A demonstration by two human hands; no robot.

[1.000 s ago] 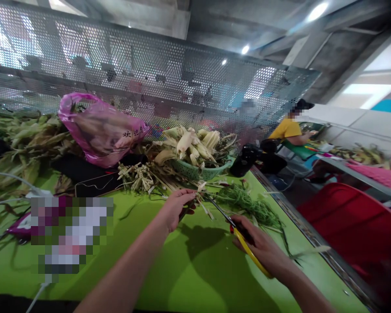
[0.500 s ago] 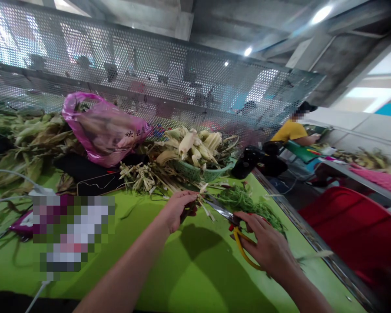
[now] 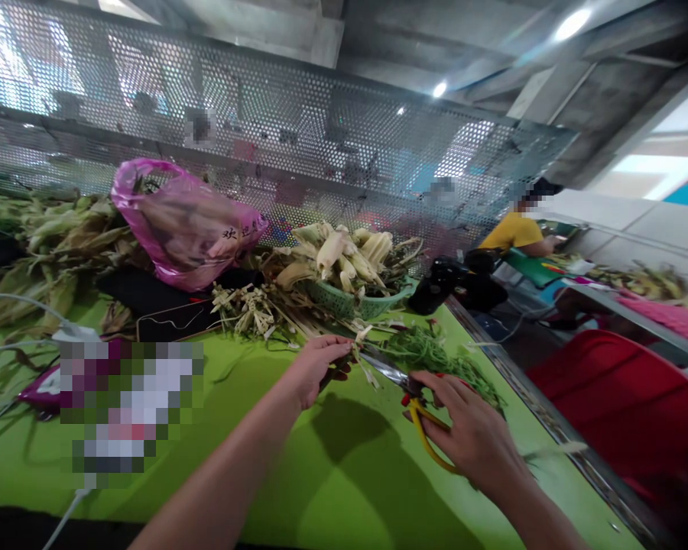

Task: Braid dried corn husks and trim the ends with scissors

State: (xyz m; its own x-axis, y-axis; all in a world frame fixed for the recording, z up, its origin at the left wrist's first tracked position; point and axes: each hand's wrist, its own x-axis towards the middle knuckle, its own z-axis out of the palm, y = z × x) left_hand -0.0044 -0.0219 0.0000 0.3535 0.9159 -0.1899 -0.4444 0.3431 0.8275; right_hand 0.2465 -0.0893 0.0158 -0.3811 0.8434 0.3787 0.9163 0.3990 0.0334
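Note:
My left hand (image 3: pixel 321 367) pinches a small pale piece of dried plant (image 3: pixel 361 345), husk-like, with thin ends sticking out; its exact kind is hard to make out. Scissors (image 3: pixel 387 368) with yellow and red handles are in my right hand (image 3: pixel 464 420), its fingers wrapped around the handles. Their metal blades point up and left, the tips right at the pale piece beside my left fingertips. Both hands are above the green tabletop (image 3: pixel 332 489). Just beyond the blades lies a heap of thin green strands (image 3: pixel 430 347).
Behind my hands stands a green basket (image 3: pixel 355 305) of husked corn, beside a bundle of pale stalks (image 3: pixel 249 309). A pink plastic bag (image 3: pixel 189 229), dry husks (image 3: pixel 74 237), cables and a purple pack (image 3: pixel 46 389) lie left. A red chair (image 3: pixel 619 397) and a person in yellow (image 3: pixel 513 233) are right.
The pale piece has turned slightly at the scissor tips in my left fingers. The scissors and both hands stay nearly in place; the view shifts a little.

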